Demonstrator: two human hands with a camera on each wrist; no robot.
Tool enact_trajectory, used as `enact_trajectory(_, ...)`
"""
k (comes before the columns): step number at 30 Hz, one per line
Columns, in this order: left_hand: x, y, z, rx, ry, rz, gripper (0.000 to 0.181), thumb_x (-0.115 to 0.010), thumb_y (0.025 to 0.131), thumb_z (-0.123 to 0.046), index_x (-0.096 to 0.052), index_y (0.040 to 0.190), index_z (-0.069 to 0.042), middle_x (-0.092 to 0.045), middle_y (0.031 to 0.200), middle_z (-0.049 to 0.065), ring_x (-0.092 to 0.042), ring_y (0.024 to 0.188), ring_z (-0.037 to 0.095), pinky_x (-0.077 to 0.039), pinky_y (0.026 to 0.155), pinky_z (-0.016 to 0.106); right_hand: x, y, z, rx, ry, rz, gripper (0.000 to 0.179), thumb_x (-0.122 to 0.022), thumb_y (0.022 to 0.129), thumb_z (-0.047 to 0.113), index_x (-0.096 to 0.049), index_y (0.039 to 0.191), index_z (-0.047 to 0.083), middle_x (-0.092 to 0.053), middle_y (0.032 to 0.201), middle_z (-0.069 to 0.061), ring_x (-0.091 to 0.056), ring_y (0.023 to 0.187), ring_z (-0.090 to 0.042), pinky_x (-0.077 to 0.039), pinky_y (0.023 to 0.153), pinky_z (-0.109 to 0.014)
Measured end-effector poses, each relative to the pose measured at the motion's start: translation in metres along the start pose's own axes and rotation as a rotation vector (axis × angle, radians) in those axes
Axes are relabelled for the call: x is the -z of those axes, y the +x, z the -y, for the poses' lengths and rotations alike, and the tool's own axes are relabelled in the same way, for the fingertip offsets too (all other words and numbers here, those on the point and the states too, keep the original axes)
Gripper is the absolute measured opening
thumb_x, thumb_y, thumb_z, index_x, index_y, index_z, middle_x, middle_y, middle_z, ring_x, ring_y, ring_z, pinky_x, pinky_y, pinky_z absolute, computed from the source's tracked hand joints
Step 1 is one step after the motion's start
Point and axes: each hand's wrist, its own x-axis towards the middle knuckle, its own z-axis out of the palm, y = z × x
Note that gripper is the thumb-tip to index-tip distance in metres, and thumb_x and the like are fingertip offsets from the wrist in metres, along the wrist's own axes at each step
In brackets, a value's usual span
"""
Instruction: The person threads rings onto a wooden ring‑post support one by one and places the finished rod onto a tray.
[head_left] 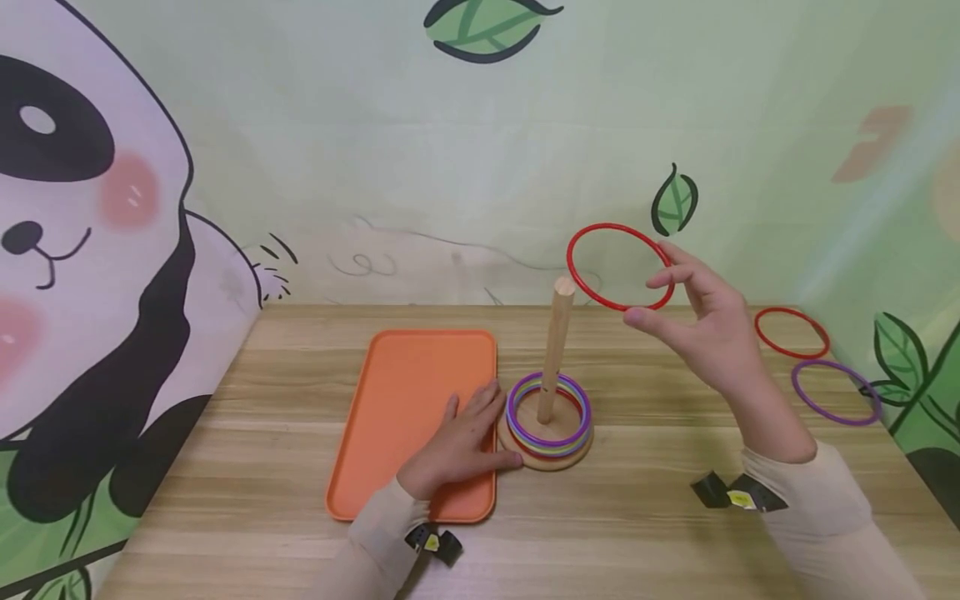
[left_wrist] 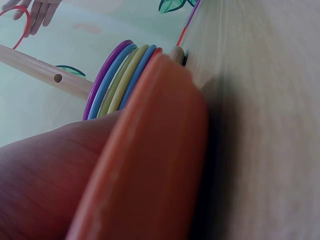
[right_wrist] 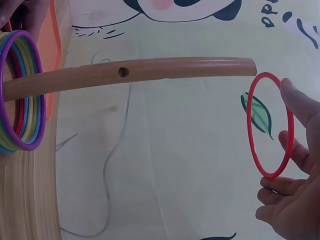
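Note:
My right hand point(head_left: 701, 321) pinches a red ring point(head_left: 576, 268) by its edge, held up beside the top of a wooden peg point(head_left: 557, 350). In the right wrist view the same red ring point(right_wrist: 251, 135) is close to the peg's tip point(right_wrist: 245, 67). Around the foot of the peg lies a stack of rings point(head_left: 587, 417), purple on top with blue, yellow and red below, on a round wooden base point(head_left: 551, 461). My left hand point(head_left: 461, 442) rests with fingers spread over the right edge of an orange tray point(head_left: 405, 375), its thumb touching the base.
On the table's right side lie another red ring point(head_left: 767, 340) and a purple ring point(head_left: 817, 412), near the printed wall. A wall with a panda and leaves point(head_left: 483, 29) stands behind the wooden table point(head_left: 285, 400).

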Motion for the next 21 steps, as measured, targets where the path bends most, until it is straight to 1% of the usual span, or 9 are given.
enact_trajectory(3, 0.001, 0.000, -0.001, -0.004, -0.005, 0.002, 0.104, -0.072, 0.095, -0.058, -0.022, 0.168, -0.004, -0.010, 0.176, 0.015, -0.009, 0.162, 0.031, 0.006, 0.126, 0.064, -0.002, 0.000, 0.003, 0.014, 0.002, 0.008, 0.032, -0.088, 0.086, 0.003, -0.065, 0.109, 0.002, -0.045, 0.165, -0.005, -0.031, 0.157, -0.021, -0.024, 0.127, -0.037)
enact_trajectory(9, 0.001, -0.001, -0.001, -0.002, -0.009, 0.000, 0.103, -0.073, 0.095, -0.057, -0.022, 0.168, -0.004, -0.010, 0.176, 0.014, -0.009, 0.163, 0.031, 0.006, 0.125, 0.064, -0.007, -0.002, 0.005, 0.035, 0.032, 0.030, 0.032, -0.087, 0.085, 0.000, -0.066, 0.107, 0.005, -0.045, 0.164, -0.008, -0.032, 0.157, -0.024, -0.023, 0.128, -0.041)
enact_trajectory(13, 0.001, -0.001, 0.000, -0.004, -0.009, -0.002, 0.103, -0.073, 0.095, -0.058, -0.022, 0.168, -0.004, -0.011, 0.176, 0.015, -0.010, 0.162, 0.032, 0.006, 0.125, 0.064, -0.011, -0.004, 0.007, 0.040, 0.034, 0.050, 0.033, -0.087, 0.084, -0.001, -0.065, 0.109, 0.002, -0.047, 0.163, -0.006, -0.032, 0.157, -0.023, -0.024, 0.128, -0.043)
enact_trajectory(17, 0.001, -0.001, -0.001, -0.008, -0.009, -0.004, 0.103, -0.073, 0.095, -0.057, -0.023, 0.167, -0.003, -0.011, 0.176, 0.016, -0.011, 0.162, 0.032, 0.005, 0.125, 0.064, -0.016, -0.008, 0.009, 0.047, 0.033, 0.076, 0.035, -0.088, 0.084, -0.001, -0.065, 0.110, 0.001, -0.046, 0.164, -0.005, -0.031, 0.157, -0.024, -0.023, 0.128, -0.049)
enact_trajectory(21, 0.000, 0.000, 0.000, -0.013, -0.005, -0.011, 0.103, -0.073, 0.095, -0.057, -0.023, 0.167, -0.003, -0.011, 0.176, 0.016, -0.011, 0.162, 0.033, 0.005, 0.125, 0.065, -0.022, -0.011, 0.007, 0.070, 0.028, 0.103, 0.035, -0.088, 0.082, -0.003, -0.066, 0.110, 0.002, -0.045, 0.164, -0.008, -0.032, 0.157, -0.029, -0.023, 0.126, -0.057)
